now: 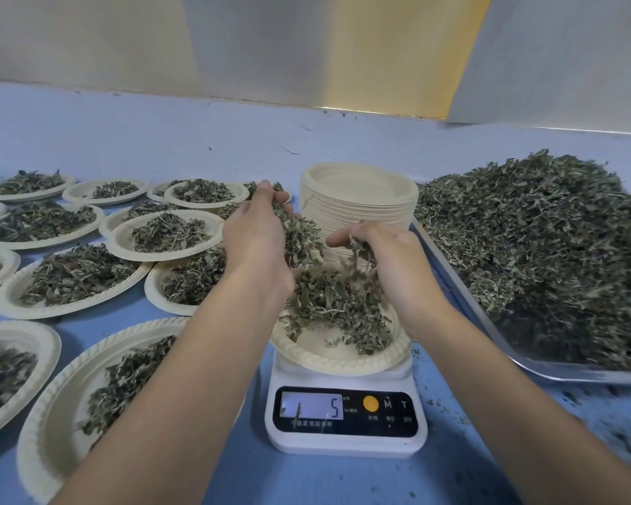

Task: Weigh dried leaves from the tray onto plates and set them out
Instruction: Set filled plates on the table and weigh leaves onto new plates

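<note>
Table (324, 479): blue top, runs back to a wall (160, 133) whose lower band is pale blue-white, scuffed and hairline-cracked. Above the band hang flat panels (343, 49), white at both sides and yellow-beige in the middle. Leaf crumbs (580, 413) are scattered on the table at front right, beside the tray.

Tray (470, 297): metal, right side, heaped with dried leaves (543, 231). The heap is highest at the back.

Scale (345, 417): white, centre front, display reads 5. A plate (328, 359) sits on it with a loose pile of leaves spread across it.

Left hand (259, 235): over the plate, fingers curled round a clump of leaves. Right hand (397, 264): just beside it, also over the plate, fingertips pinching a smaller tuft. Blurred leaves hang below the tuft, just above the pile.

Stack (357, 198) of empty plates: behind the scale, touching or nearly touching the tray's left edge; cannot tell which.

Filled plates (7, 300): many, laid in rows across the left half of the table, some rims overlapping, each with a leaf pile.
</note>
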A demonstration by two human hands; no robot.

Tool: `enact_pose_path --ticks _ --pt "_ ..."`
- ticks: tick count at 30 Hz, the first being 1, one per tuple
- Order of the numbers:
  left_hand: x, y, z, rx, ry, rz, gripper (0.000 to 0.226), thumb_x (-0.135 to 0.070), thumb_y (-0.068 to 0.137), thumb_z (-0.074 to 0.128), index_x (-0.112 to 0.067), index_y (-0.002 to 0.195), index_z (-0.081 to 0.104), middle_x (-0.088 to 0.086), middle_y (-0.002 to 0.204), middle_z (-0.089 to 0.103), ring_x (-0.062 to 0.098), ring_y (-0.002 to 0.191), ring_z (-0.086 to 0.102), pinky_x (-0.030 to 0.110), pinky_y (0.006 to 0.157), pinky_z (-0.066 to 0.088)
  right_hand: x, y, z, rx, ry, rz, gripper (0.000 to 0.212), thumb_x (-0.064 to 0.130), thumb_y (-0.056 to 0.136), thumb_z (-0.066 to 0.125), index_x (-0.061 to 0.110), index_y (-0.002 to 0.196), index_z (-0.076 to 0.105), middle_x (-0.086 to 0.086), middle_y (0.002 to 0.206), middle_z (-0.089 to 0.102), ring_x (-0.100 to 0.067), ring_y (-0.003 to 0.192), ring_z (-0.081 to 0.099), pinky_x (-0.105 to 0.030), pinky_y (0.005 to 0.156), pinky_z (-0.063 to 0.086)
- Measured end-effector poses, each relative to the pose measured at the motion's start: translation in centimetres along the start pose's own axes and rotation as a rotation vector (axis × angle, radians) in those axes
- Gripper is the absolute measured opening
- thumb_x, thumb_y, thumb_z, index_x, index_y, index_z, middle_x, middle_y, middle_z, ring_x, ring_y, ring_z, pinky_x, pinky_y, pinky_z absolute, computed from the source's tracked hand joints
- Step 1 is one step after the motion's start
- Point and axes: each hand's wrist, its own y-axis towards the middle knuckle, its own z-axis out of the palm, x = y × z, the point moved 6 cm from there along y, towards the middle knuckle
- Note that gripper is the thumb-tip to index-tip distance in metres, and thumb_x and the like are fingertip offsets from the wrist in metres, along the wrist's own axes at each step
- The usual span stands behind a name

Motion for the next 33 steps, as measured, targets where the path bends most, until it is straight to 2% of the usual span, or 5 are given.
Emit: enact_pose_path --ticks 4,9,13,24,33 --pt "0.0 -0.1 0.1 0.000 0.011 -0.010 0.035 -0.033 0.095 0.053 -0.019 0.064 0.058 -0.002 0.074 0.058 0.022 0.087 0.053 0.050 0.101 0.043 0.1 -0.1 0.6 0.070 -0.051 -0.030 0.024 0.013 0.090 0.055 0.023 0.093 0.076 0.018 0.098 0.071 0.009 0.092 0.059 0.002 0.068 0.039" --pt "0.1 -0.1 0.2 0.004 0.008 -0.019 0.033 -0.032 0.096 0.053 -0.019 0.066 0.058 -0.004 0.069 0.058 0.022 0.085 0.054 0.049 0.101 0.043 0.0 -0.1 0.8 0.117 -0.012 -0.038 0.026 0.022 0.095 0.050 0.028 0.108 0.071 0.019 0.110 0.069 0.011 0.106 0.057 -0.014 0.096 0.042" --pt "0.3 -0.1 0.3 0.013 -0.006 -0.026 0.032 -0.031 0.096 0.052 -0.017 0.068 0.058 -0.003 0.068 0.057 0.022 0.080 0.052 0.045 0.098 0.046 0.3 -0.2 1.0 0.124 0.050 -0.083 0.039 0.011 0.096 0.051 0.027 0.132 0.054 0.012 0.116 0.067 0.014 0.106 0.054 0.002 0.076 0.041" --pt "0.9 -0.8 0.7 -0.008 0.015 0.034 0.033 -0.031 0.098 0.049 -0.015 0.070 0.056 0.006 0.079 0.060 0.025 0.082 0.059 0.047 0.087 0.050 2.6 -1.4 2.2 0.135 -0.003 -0.300 0.028 0.006 0.079 0.074 0.022 0.102 0.069 0.007 0.103 0.067 -0.004 0.077 0.057 -0.028 0.081 0.055" --pt "1.3 -0.5 0.3 -0.036 0.012 -0.001 0.033 -0.033 0.097 0.049 -0.017 0.069 0.055 0.001 0.074 0.058 0.023 0.079 0.053 0.042 0.086 0.046 2.0 -0.7 1.1 0.039 0.114 -0.205 0.027 -0.008 0.079 0.066 0.018 0.075 0.072 0.008 0.066 0.068 -0.005 0.066 0.060 -0.018 0.065 0.052"
